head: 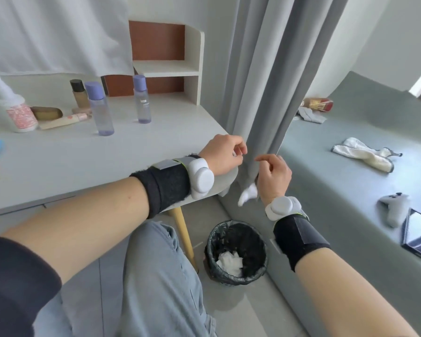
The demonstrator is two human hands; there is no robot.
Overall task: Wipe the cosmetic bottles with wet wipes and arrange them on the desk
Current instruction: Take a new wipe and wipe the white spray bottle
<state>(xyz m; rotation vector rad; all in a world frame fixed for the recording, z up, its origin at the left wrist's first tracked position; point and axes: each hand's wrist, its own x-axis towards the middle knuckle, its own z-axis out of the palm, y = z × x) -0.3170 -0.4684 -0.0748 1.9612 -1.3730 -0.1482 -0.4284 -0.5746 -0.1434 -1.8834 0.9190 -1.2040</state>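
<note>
2 purple-capped items upright on desk point(156, 144): near bottle point(100, 110), far bottle point(141, 99). Left grip point(223, 154): loosely curled, empty. Right grip point(274, 176): cannot tell whether holding wet wipe point(248, 194) beneath it, above bin point(229, 279).

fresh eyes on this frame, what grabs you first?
The left hand and right hand, both in black wrist straps, meet off the white desk's right corner, with a crumpled white wipe just under the right one; held or falling, unclear. Below them stands a round black-lined trash bin with used white wipes inside. Farther back on the desk, two clear bottles with purple caps stand upright, apart.
</note>
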